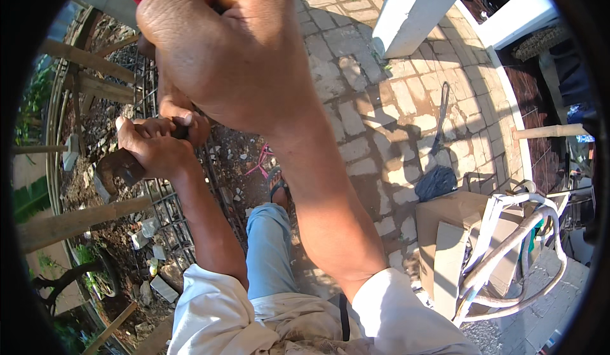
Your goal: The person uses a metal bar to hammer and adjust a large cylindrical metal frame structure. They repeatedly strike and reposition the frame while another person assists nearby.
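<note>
My right hand [219, 53] is raised close to the camera, its fingers curled into a fist. A dark spot shows in the fold of the fist, but what it grips is hidden. Lower and to the left, my left hand [155, 148] is closed around a dark, rusty-looking metal piece [124, 166], whose blocky end sticks out below the thumb. Right beside it another person's hand [190, 123] is bent around a dark end; whether both are one piece I cannot tell. Steel rebar mesh [171, 221] runs beneath my left forearm.
Bamboo poles [82, 221] cross the rubble-strewn ground [143, 279] at left. On the brick paving [356, 139] stand a white post [413, 12], a black bag [436, 182] and a cardboard box [445, 228] beside a white tubular frame [502, 253]. Pink string [260, 163] lies near my foot.
</note>
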`<state>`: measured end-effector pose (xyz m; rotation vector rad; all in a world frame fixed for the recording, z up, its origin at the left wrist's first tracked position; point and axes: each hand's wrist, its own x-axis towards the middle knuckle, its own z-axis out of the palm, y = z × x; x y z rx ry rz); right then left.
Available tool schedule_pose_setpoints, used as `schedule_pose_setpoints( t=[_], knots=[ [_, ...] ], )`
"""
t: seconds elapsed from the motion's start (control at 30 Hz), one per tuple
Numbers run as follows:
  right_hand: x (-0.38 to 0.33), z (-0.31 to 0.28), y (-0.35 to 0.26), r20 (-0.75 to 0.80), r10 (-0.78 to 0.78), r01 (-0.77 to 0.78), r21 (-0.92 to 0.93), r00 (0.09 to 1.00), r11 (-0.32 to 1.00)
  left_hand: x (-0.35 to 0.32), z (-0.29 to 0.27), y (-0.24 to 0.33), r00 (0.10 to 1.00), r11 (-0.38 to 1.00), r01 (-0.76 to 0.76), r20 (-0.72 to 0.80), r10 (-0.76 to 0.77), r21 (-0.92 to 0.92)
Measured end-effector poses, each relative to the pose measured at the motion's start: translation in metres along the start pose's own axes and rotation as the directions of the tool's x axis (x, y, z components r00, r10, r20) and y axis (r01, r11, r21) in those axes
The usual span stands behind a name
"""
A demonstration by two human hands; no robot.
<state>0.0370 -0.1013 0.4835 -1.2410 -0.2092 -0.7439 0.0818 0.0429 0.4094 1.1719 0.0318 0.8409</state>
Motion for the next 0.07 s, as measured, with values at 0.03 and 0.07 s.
schedule_pose_setpoints(
  t=[0.03, 0.07],
  knots=[
    [-0.001, 0.006, 0.001, -0.057, 0.008, -0.013, -0.085, 0.998, 0.996, 0.005, 0.005, 0.001, 0.998, 0.997, -0.028, 0.060, 0.024, 0.068],
    [0.001, 0.008, 0.000, -0.045, -0.108, 0.099, -0.155, 0.993, 0.983, -0.009, 0.001, -0.001, 0.986, 0.990, -0.104, 0.136, 0.091, 0.094]
  ],
)
